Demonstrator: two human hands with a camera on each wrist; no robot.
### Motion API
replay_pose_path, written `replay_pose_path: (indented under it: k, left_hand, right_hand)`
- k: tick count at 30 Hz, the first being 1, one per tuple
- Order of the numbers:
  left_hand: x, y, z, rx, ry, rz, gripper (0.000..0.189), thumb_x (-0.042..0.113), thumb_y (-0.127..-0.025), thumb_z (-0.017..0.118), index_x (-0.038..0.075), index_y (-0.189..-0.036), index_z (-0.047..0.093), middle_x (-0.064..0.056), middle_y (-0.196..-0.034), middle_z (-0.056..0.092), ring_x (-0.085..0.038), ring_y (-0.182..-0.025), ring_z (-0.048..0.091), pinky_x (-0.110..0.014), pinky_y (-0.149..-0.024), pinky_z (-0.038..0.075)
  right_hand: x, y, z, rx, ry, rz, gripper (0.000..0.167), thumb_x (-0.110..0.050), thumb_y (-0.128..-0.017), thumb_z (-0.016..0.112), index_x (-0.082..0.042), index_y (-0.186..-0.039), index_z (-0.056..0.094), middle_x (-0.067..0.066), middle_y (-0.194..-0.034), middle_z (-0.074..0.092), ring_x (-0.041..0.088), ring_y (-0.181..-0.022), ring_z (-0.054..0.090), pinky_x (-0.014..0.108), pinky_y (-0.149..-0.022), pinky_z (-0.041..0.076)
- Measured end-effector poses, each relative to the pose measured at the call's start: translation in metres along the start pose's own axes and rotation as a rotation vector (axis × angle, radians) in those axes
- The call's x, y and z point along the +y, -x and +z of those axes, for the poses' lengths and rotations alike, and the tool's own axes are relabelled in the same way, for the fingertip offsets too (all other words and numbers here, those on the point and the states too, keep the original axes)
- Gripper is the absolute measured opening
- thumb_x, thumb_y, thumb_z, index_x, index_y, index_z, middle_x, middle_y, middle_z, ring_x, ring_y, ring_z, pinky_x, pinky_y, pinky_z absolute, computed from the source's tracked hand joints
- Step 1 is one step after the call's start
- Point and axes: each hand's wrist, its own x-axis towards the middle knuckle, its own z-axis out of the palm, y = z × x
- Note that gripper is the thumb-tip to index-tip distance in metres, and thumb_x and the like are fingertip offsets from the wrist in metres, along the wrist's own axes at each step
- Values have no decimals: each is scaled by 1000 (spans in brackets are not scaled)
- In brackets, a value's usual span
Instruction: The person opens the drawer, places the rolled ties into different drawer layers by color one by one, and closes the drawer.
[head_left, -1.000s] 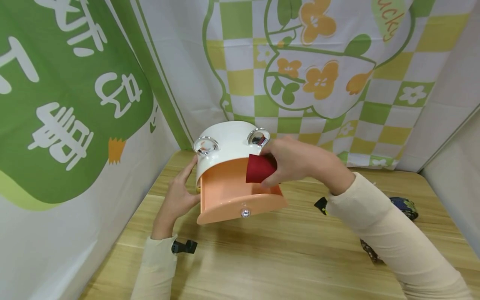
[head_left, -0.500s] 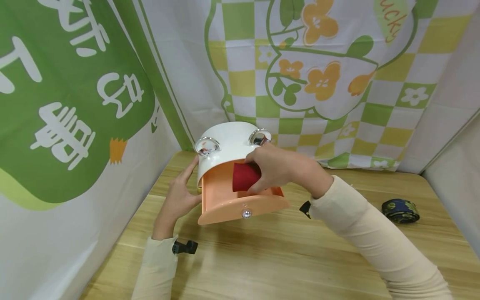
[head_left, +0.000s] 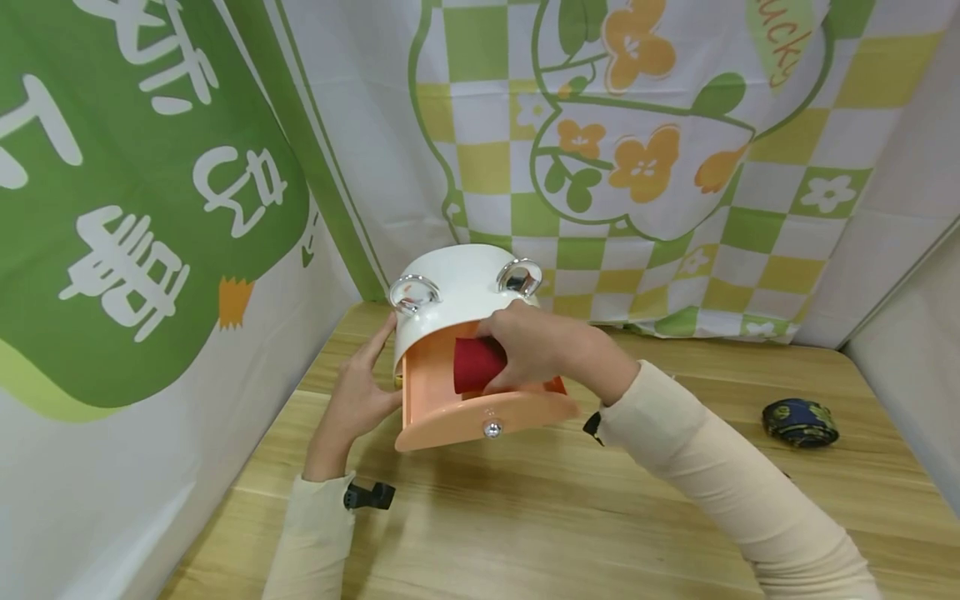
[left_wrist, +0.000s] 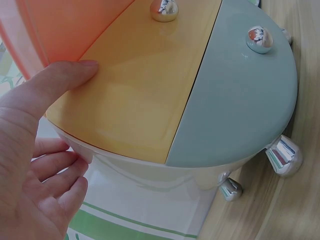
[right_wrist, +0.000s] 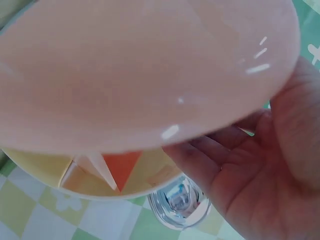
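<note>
- Now the red roll (head_left: 477, 365), pinched in my right hand (head_left: 534, 346), has come lower, so it's within the drawer's (head_left: 453, 425) opening.
- Left of the drawer, my left hand (head_left: 360, 396) grips the white cabinet (head_left: 461, 283).

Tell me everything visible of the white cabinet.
The white cabinet is rounded, glossy, plastic-looking, upright on silver feet on the table, topped by two silver ornaments. Its peach drawer is open; yellow drawer and blue-green drawer below look shut; all have shiny knobs. The left hand holds its side; the right hand holds a red roll in the peach drawer.
</note>
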Motion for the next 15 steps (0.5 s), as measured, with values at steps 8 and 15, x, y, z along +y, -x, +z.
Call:
replay_pose_path:
  k: [8, 15]
  left_hand:
    - [1, 0, -1, 3, 7, 6, 107, 12, -76, 94, 12, -166, 36, -19, -167, 42, -49, -148, 46, -65, -121, 42]
    - [2, -1, 0, -3, 6, -5, 108, 13, -76, 94, 14, -166, 35, -18, -167, 42, -49, -149, 46, -67, -121, 41]
  right_hand:
    - [-5, -5, 7, 15, -3, -22, 40, -35, -85, 89, -9, -112, 74, -2, -98, 74, 14, -82, 64, 24, -75, 56]
    - [-5, -8, 12, 23, 32, -19, 40, -34, -84, 90, -10, -114, 75, -4, -95, 74, 14, -81, 64, 25, -75, 55]
